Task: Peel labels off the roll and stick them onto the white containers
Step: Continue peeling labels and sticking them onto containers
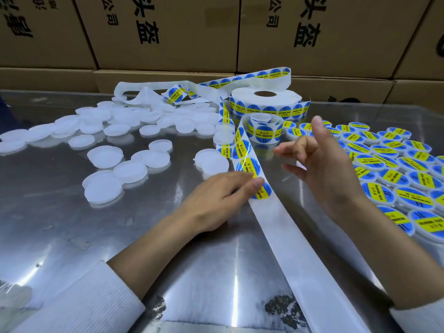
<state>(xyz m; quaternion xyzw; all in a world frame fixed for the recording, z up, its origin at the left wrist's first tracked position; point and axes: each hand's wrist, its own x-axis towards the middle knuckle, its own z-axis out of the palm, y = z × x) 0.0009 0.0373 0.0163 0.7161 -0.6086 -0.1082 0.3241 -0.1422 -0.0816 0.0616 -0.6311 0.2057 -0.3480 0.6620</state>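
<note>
A person sits at a shiny metal bench (149, 239). A long white paper strip (295, 239) runs from the near edge of the bench up toward the middle. It carries round blue and yellow stickers (249, 165). The strip leads back to a big white roll of stickers (265, 103) near the far edge.

The left hand (216, 200) lies on the strip. Its fingertips pinch or press the lowest sticker (263, 192) at its edge; I cannot tell which. The right hand (322, 164) floats just above the bench, beside the strip. Its fingers are spread and loose, and it holds nothing.

Plain white round plastic containers (105, 156) lie all over the left and far side of the bench. The nearest plain white container (211, 159) touches the strip's left side. Containers that already have stickers (384, 195) sit packed together along the right edge. Brown cardboard boxes (168, 32) stand behind the bench.

The stickers look thin, light and bendy. They will likely curl and stick to fingers, so it seems best to lift one by its very edge and keep the sticky side off the skin. The paper strip is soft and slides easily, so one hand should hold it down. The containers look light and may scoot on the smooth metal when pressed.
</note>
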